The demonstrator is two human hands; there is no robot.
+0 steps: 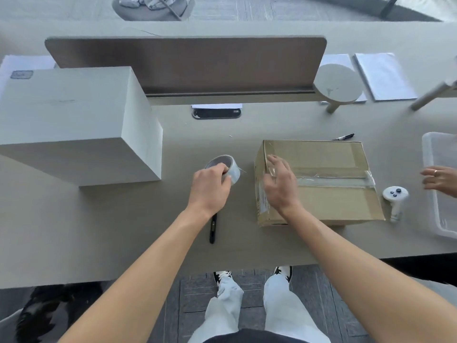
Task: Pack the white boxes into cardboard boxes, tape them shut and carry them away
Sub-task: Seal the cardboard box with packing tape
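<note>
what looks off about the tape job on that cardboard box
The tape strip across the cardboard box top looks wrinkled, and its right end is bunched at the edge rather than lying flat.

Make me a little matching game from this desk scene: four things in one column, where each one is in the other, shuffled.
Things:
1. tape roll
2. cardboard box
3. big white box
4. black pen

Places:
A. far left of the table
B. just behind the cardboard box
C. under the right hand
D. gripped by the left hand

Pairs: 1-D, 2-C, 3-A, 4-B
</note>
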